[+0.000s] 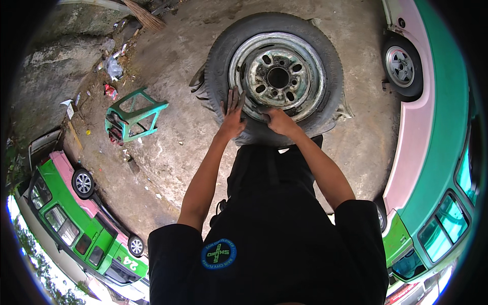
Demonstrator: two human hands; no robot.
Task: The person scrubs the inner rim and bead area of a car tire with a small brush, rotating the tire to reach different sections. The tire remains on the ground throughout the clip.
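A black tyre on a dirty silver steel wheel (325, 71) lies flat before me, its round centre hole and several slots facing up. My left hand (233, 116) rests with fingers stretched out over the near-left sidewall and the rim's edge. Close to it, my right hand (279, 122) is closed at the near edge of the rim, where the tyre meets the metal. Whatever its curled fingers hold, if anything, is hidden. Greyish, ragged material (345, 108) pokes out from beneath the tyre on the right.
On the left, a green plastic stool (136, 114) lies tipped over on the stained concrete. Litter, including a clear plastic bag (114, 67), lines the wall beside a broom (145, 14). A green and pink van (76, 213) stands at lower left, another vehicle (422, 132) along the right.
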